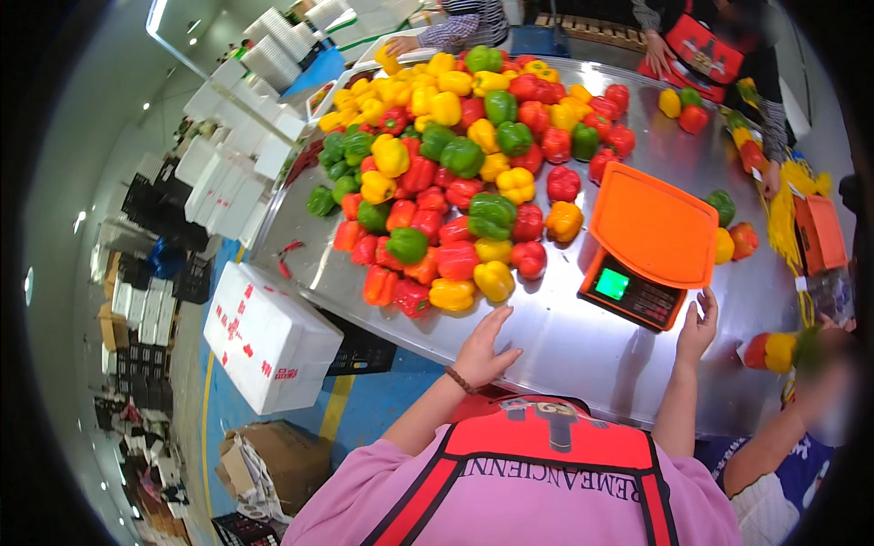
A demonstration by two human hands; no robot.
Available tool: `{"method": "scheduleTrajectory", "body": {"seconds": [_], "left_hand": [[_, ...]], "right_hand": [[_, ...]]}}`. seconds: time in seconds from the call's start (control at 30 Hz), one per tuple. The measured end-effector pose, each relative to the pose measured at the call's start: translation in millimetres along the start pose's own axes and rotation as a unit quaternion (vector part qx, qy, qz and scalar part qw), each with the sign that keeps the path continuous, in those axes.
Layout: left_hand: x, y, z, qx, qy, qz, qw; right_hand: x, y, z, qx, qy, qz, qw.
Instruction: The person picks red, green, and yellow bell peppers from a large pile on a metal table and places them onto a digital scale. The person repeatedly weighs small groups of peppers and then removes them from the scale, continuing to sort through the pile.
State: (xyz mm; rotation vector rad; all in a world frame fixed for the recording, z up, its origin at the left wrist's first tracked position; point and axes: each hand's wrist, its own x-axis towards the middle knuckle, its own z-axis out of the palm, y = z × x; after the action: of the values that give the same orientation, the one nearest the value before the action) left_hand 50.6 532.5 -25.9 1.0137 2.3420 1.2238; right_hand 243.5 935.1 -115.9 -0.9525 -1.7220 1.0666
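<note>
My left hand [489, 351], a beaded bracelet at its wrist, is held over the near edge of the metal table [555, 332]. Its fingers are spread and hold nothing. Just beyond them lies a yellow bell pepper [494, 281], at the near end of a big heap of red, yellow and green bell peppers [455, 259]. To the right stands an orange digital scale [672, 308] with a bare orange pan [655, 223] and a lit green display. By its near right corner is my right hand [697, 329], fingers apart with nothing in them; whether it touches the scale I cannot tell.
Left of the table stands a white foam box [271, 337] beside a black crate [362, 350]. A cardboard box [278, 464] sits on the floor. Co-workers' hands work at the far side and right, one near a stacked pepper trio [780, 351]. Yellow netting [785, 223] hangs at right.
</note>
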Motion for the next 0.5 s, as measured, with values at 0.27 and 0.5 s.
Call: {"method": "scheduleTrajectory", "body": {"seconds": [0.27,0.5], "left_hand": [[-10.5,-66.7,-89.9,0.036,0.124,-0.027,0.991],[12.7,-119.8,-181.4,0.08,0.155,-0.001,0.985]], "right_hand": [[0.2,-36.3,49.4,0.107,-0.105,0.015,0.989],[-46.3,-98.4,93.7,0.038,-0.137,0.073,0.987]]}}
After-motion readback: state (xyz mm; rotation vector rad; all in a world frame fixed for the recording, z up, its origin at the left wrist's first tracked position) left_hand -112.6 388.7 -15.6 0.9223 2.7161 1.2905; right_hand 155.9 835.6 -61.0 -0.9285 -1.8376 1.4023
